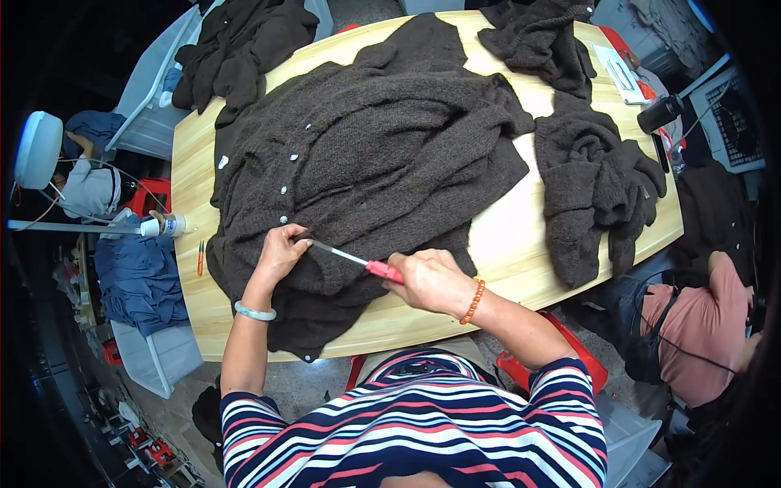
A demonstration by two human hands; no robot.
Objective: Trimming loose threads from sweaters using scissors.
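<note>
A dark brown knitted cardigan [382,138] lies spread before me, with a row of small pale buttons [294,157] along its front band. My left hand [282,254] is closed in a pinch on the cardigan's edge, just below the lowest button of that row. My right hand [435,281] is wrapped round the red handle of a hand tool with a thin metal shaft [350,255]. The shaft points up and left, and its tip reaches the left fingertips. What the tip touches is too small to make out.
More dark knitwear lies in heaps on the table [496,236]: one bundle [598,195] at right, others at the far edge. An orange tool [200,258] and a white bottle [163,226] are at left. Grey bins surround the table. A person in pink [691,333] sits at right.
</note>
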